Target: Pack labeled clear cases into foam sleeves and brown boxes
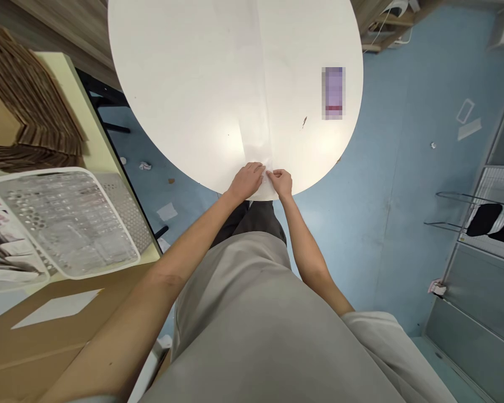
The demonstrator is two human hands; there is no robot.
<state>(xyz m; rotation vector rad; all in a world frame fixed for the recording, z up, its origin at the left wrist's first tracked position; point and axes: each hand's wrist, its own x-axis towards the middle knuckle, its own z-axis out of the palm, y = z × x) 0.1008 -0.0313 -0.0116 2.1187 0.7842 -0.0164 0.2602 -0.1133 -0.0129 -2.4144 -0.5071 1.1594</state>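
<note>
A strip of clear plastic film (257, 134) lies down the middle of a round white table (172, 84) and reaches its near edge. My left hand (247, 178) rests at that edge with its fingers bent together on the film's near end. Just to its right, my right hand (281, 182) pinches the same end between thumb and fingertips. The two hands almost touch, and the bit of film between the fingertips is partly hidden.
A blurred purple item (334, 93) lies on the table's right side. At left, a pale shelf (78, 95) bears folded brown cardboard (37, 112) and a white basket (136, 258) of clear plastic pieces. Below it is a cardboard box (79, 324). Paper scraps dot the blue floor (361, 235).
</note>
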